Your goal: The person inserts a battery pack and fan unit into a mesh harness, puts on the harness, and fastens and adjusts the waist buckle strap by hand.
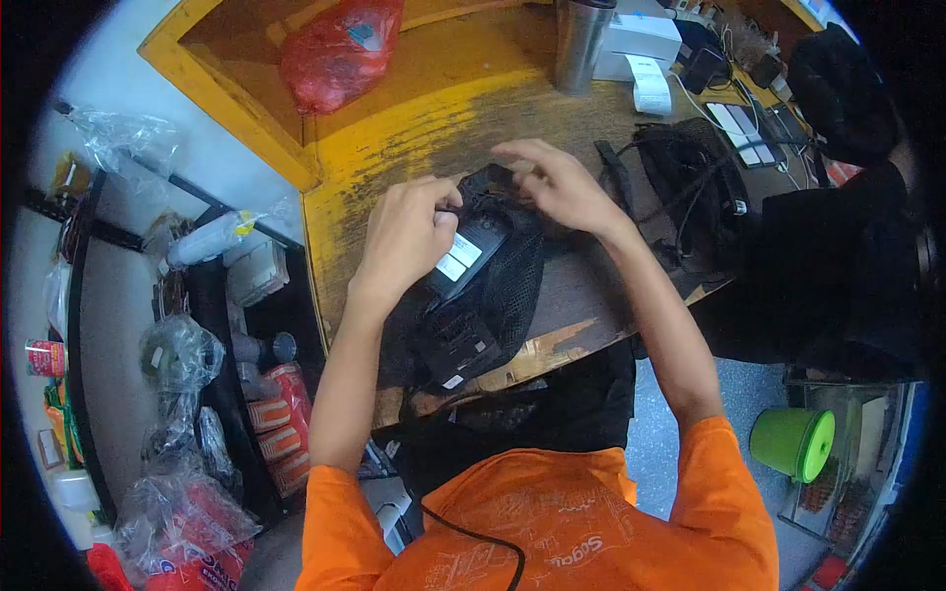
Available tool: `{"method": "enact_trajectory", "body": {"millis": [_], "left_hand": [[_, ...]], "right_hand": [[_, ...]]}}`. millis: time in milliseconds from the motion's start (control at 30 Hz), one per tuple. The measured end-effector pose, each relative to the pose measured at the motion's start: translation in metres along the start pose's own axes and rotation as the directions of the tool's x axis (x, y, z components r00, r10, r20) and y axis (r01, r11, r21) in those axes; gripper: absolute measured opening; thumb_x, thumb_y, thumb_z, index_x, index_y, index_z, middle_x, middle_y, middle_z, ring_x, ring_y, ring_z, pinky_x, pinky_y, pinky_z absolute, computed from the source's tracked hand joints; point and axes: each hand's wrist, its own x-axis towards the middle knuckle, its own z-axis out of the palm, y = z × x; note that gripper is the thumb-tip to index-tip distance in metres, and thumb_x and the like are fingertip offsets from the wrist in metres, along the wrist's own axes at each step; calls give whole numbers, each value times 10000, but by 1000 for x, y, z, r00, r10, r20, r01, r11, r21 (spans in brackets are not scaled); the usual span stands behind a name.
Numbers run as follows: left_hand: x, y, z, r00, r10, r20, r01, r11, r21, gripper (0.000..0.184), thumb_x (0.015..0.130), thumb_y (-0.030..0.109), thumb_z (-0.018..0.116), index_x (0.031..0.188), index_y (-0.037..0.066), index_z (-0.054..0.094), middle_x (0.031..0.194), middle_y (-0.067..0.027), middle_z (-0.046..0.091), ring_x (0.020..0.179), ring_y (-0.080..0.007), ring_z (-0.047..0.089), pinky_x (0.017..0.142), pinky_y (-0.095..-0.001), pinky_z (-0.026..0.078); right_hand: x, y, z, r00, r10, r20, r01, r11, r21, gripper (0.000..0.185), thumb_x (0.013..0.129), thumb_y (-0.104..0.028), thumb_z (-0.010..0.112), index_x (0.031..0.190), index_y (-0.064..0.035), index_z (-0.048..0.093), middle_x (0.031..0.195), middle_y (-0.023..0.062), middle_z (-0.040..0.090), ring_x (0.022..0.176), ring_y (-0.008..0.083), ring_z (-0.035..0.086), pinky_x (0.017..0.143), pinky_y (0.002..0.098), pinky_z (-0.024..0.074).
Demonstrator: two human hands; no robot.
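Note:
My left hand (pixel 409 231) curls its fingers and thumb at the upper left edge of a flat black device (pixel 480 239) with white labels. Opposite it, my right hand (pixel 564 187) has its index finger stretched out and the others bent in beside a dark strap-like piece (pixel 485 183); what the bent fingers hold is hidden. A black mesh pouch (pixel 517 286) lies under and beside the device. Nearer the table edge rests a second black box-shaped piece (pixel 458 347) with a small white label.
On the worn table (pixel 581 271), a black bag with straps (pixel 690 172) lies to the right. A metal tumbler (pixel 583 49), white box (pixel 641 44) and phone-like slabs (pixel 741 133) stand or lie behind. A red plastic bag (pixel 340 59) sits at the back left; a green bin (pixel 788 443) is below right.

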Motion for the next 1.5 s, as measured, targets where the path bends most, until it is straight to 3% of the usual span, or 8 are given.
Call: {"method": "enact_trajectory", "body": {"millis": [33, 67, 167, 333, 533, 667, 833, 1500], "left_hand": [[3, 2, 1, 1000, -2, 10, 2, 1000, -2, 138, 691, 34, 654, 809, -28, 617, 720, -154, 607, 681, -295, 636, 656, -373, 501], [5, 4, 1, 1000, -1, 23, 1, 1000, -4, 144, 690, 29, 649, 822, -27, 634, 742, -163, 625, 688, -320, 639, 660, -389, 503], [6, 11, -3, 994, -19, 106, 13, 998, 57, 143, 687, 21, 639, 821, -28, 631, 788, -166, 645, 687, -318, 633, 658, -401, 497], [-5, 5, 0, 995, 99, -3, -99, 995, 1, 107, 687, 8, 620, 770, -45, 580, 847, -179, 667, 705, -299, 642, 659, -395, 499], [-15, -7, 9, 991, 91, -93, -105, 982, -160, 103, 685, 0, 606, 743, -43, 532, 805, -170, 642, 718, -334, 654, 657, -384, 517], [-14, -10, 16, 969, 143, -200, -179, 968, -177, 95, 682, -1, 590, 769, -34, 575, 784, -148, 637, 657, -301, 621, 621, -380, 504], [-12, 6, 9, 997, -46, -60, 41, 995, -86, 110, 772, 40, 695, 853, -24, 657, 752, -155, 607, 685, -294, 635, 638, -381, 497], [-25, 15, 13, 977, 203, -73, -203, 979, 5, 76, 880, 8, 668, 942, -27, 641, 940, -157, 662, 856, -332, 672, 751, -380, 526]], "right_hand": [[5, 8, 6, 990, -143, -16, 135, 962, -236, 401, 905, -69, 662, 1301, -65, 599, 1165, 119, 691, 911, 226, 672, 822, 352, 536], [10, 10, 16, 973, -225, -41, 215, 960, -177, 331, 895, -72, 668, 1225, -60, 637, 1091, 136, 692, 853, 256, 668, 792, 373, 534], [27, 18, 17, 989, -99, 109, 120, 969, -214, 229, 892, -70, 661, 1117, -31, 664, 995, 162, 675, 846, 301, 664, 774, 391, 522], [26, 26, 39, 948, -245, -202, 188, 946, -264, 158, 897, -80, 639, 1041, -17, 660, 971, 207, 672, 880, 379, 668, 758, 424, 525], [15, 6, 40, 973, -15, -229, -28, 983, -184, 152, 913, -84, 626, 1047, -21, 657, 939, 220, 688, 856, 385, 681, 734, 411, 531], [18, 11, 42, 977, -51, -208, 18, 987, -158, 165, 918, -81, 619, 1063, -17, 665, 910, 188, 689, 788, 315, 683, 717, 390, 527], [16, 2, 30, 980, -153, -124, 163, 984, 76, 195, 910, -76, 641, 1092, -33, 698, 941, 116, 637, 873, 209, 636, 753, 339, 513], [3, -56, 12, 978, -208, 16, 195, 886, -421, 88, 850, -77, 640, 900, -8, 619, 888, 161, 611, 892, 379, 615, 781, 461, 498]]}}
